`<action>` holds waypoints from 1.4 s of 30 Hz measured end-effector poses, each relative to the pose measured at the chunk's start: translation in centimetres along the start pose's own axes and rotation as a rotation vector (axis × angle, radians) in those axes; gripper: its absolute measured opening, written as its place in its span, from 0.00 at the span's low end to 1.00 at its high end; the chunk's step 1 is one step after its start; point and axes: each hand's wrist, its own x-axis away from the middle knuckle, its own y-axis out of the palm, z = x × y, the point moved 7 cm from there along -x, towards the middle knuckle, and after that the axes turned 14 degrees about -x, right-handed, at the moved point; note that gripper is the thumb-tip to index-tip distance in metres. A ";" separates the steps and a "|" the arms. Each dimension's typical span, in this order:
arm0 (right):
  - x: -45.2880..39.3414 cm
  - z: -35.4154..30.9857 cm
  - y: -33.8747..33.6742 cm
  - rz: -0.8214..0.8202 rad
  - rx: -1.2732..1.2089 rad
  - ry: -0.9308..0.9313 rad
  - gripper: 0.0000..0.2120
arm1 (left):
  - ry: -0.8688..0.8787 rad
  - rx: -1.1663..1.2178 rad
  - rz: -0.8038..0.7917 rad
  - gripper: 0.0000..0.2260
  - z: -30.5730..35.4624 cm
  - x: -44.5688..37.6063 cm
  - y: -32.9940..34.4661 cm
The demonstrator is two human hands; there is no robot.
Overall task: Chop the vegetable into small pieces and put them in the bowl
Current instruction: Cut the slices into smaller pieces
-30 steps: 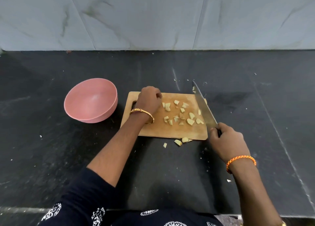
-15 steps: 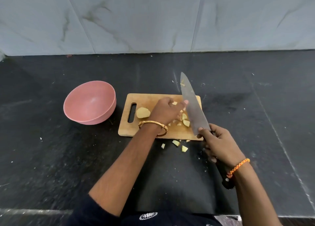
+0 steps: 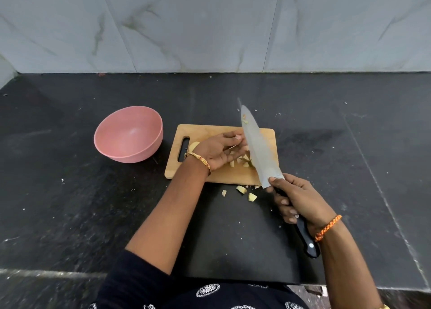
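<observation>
On the black desk (image 3: 70, 192) lies a wooden cutting board (image 3: 205, 131), and over its middle the left hand (image 3: 219, 151) rests palm up with its fingers (image 3: 229, 136) loosely spread, holding nothing, beside the chopped vegetable pieces (image 3: 240, 160). The right hand (image 3: 300, 199), off the board's near right corner, has its fingers clamped round the black handle of a knife (image 3: 258, 148) whose blade slants across the board's right half. A larger uncut chunk (image 3: 194, 145) sits by the board's handle slot, a few stray pieces (image 3: 241, 190) lie on the desk just off the board's near edge, and the pink bowl (image 3: 128, 134) stands left of the board.
</observation>
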 end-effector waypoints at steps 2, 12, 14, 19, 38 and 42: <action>-0.2 -0.4 -0.7 0.060 0.019 -0.023 0.11 | 0.000 0.012 0.020 0.05 0.2 0.1 -0.5; -0.1 -1.2 -1.5 0.025 0.217 -0.063 0.09 | 0.102 -0.391 0.238 0.22 3.2 0.0 -0.1; 0.0 -1.2 -1.4 0.006 0.245 -0.061 0.10 | 0.151 -0.396 0.270 0.23 3.8 -0.5 -0.1; 0.1 -1.4 -1.4 -0.015 0.265 -0.088 0.11 | 0.291 -0.316 0.422 0.10 5.0 -1.1 -1.4; 0.0 -2.5 -2.6 0.000 0.295 -0.125 0.09 | 0.256 -0.526 0.416 0.07 3.8 -0.2 -1.2; 0.0 -2.5 -2.7 -0.041 0.319 -0.114 0.08 | 0.250 -0.415 0.389 0.09 4.0 0.0 -0.5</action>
